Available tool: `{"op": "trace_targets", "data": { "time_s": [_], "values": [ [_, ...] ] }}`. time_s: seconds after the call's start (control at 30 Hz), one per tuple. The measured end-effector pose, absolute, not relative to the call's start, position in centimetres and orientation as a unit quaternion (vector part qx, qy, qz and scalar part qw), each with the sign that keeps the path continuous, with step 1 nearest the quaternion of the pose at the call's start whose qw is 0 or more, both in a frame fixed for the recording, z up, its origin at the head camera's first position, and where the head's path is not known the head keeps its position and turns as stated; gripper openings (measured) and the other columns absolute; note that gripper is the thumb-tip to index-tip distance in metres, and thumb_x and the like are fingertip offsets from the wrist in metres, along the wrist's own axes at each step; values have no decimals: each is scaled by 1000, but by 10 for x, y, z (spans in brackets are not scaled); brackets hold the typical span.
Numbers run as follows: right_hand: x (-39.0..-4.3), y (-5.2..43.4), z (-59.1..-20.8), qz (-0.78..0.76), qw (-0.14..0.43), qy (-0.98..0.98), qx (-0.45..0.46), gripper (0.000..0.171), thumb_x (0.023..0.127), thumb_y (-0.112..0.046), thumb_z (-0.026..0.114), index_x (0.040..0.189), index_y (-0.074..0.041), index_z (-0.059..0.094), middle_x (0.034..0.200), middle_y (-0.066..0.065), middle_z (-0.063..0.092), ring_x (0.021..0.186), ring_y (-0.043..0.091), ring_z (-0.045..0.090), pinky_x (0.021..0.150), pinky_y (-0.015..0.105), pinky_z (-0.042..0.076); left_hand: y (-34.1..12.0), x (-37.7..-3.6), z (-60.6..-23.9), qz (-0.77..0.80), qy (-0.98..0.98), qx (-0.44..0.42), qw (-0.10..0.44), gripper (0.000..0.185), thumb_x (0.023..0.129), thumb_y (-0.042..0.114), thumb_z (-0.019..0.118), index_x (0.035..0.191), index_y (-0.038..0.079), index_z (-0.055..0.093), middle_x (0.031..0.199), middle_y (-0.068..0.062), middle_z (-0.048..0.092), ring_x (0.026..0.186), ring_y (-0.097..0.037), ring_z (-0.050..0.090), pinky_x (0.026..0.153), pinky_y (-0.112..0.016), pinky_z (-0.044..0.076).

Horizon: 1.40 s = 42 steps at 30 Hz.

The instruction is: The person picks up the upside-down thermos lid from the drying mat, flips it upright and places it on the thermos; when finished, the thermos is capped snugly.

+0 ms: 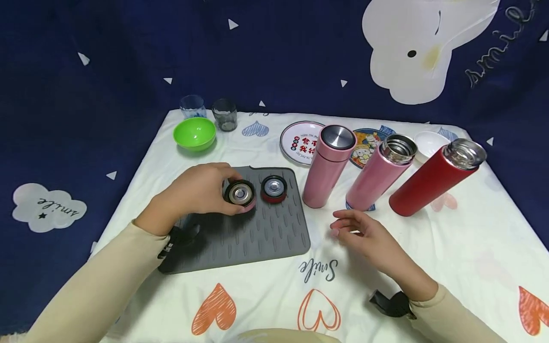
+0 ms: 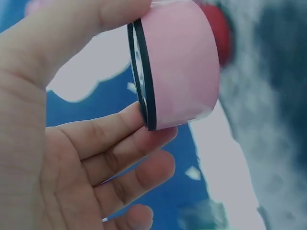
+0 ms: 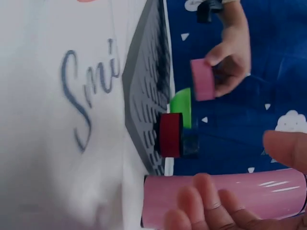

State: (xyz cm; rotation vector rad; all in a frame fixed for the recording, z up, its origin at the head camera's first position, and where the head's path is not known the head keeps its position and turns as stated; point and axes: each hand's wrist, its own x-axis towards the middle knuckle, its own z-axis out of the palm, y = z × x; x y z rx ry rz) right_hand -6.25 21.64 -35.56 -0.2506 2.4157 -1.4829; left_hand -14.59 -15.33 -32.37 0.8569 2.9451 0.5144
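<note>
My left hand (image 1: 195,193) pinches a pink bottle lid (image 1: 240,194) a little above the grey ribbed mat (image 1: 249,233), its inner side turned up. The left wrist view shows the pink lid (image 2: 177,67) held between thumb and fingers. A red lid (image 1: 273,189) rests upside down on the mat just right of it. My right hand (image 1: 364,233) hovers over the cloth with relaxed fingers, holding nothing, in front of the bottles. A capped pink bottle (image 1: 328,164), an uncapped pink bottle (image 1: 379,172) and an uncapped red bottle (image 1: 435,178) stand in a row.
A green bowl (image 1: 194,134) and two small glasses (image 1: 193,105) stand at the back left. Two printed plates (image 1: 298,140) and a white dish (image 1: 430,143) lie behind the bottles. A white heart-print cloth (image 1: 266,295) covers the table.
</note>
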Motion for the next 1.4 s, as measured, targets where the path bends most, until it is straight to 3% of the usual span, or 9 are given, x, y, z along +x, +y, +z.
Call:
{"op": "trace_targets", "data": {
  "time_s": [0.2, 0.33, 0.47, 0.6, 0.8, 0.93, 1.13, 1.23, 1.4],
  "values": [
    [-69, 191, -354, -550, 176, 808, -114, 40, 96, -26, 66, 125, 0, 59, 106, 10, 66, 98, 28, 64, 86, 33, 50, -119, -115, -301, 166, 918, 358, -35, 61, 62, 53, 84, 109, 16, 71, 97, 12, 60, 83, -8, 57, 75, -32, 49],
    [-66, 170, -351, -547, 191, 800, -158, 34, 99, -29, 60, 123, -5, 61, 97, 7, 67, 86, 34, 64, 73, 34, 53, -100, -100, -291, 155, 899, 407, -38, 61, 63, 50, 85, 110, 15, 69, 97, 10, 59, 85, -9, 57, 77, -31, 49],
    [-60, 156, -346, -519, 191, 814, -178, 29, 96, -39, 63, 113, -15, 64, 82, 0, 65, 71, 23, 58, 61, 29, 48, -83, -90, -286, 151, 880, 449, -27, 59, 63, 48, 86, 110, 16, 68, 96, 10, 57, 83, -7, 55, 76, -30, 49],
    [-53, 156, -343, -494, 181, 835, -161, 29, 91, -43, 69, 105, -17, 67, 75, -3, 63, 70, 15, 55, 60, 26, 45, -66, -84, -286, 141, 862, 486, -14, 59, 65, 48, 85, 112, 18, 66, 95, 10, 53, 83, -6, 52, 78, -28, 47],
    [-51, 160, -338, -515, 168, 827, -149, 29, 91, -38, 70, 108, -15, 65, 82, 0, 67, 73, 19, 62, 62, 28, 49, -59, -82, -285, 128, 860, 493, -38, 66, 65, 50, 84, 119, 19, 63, 105, 7, 52, 93, -10, 50, 82, -30, 47],
    [-57, 162, -336, -498, 49, 835, -228, 31, 84, -28, 79, 110, -18, 66, 94, -7, 68, 79, 14, 64, 68, 27, 51, -62, -82, -288, 174, 864, 468, -62, 91, 64, 66, 80, 136, 18, 53, 128, 2, 48, 113, -13, 44, 94, -32, 42],
    [-63, 166, -330, -321, -306, 761, -474, 23, 90, -22, 70, 104, -3, 70, 103, 9, 69, 89, 24, 66, 81, 31, 51, -63, -86, -302, 313, 854, 414, -35, 105, 58, 76, 77, 141, 17, 47, 132, 10, 47, 120, -4, 39, 98, -29, 41],
    [-64, 164, -325, -289, -378, 702, -530, 21, 96, -19, 63, 99, 1, 69, 103, 16, 68, 88, 30, 65, 80, 35, 52, -62, -84, -311, 360, 826, 432, -27, 88, 60, 68, 83, 129, 19, 58, 122, 14, 55, 112, -3, 45, 93, -27, 43],
    [-68, 161, -320, -293, -412, 669, -544, 14, 95, -12, 63, 95, 0, 68, 99, 19, 67, 83, 32, 64, 73, 37, 53, -57, -82, -324, 453, 769, 448, -42, 74, 59, 49, 92, 120, 17, 65, 116, 12, 61, 109, -6, 51, 94, -27, 44]
  ]
}}
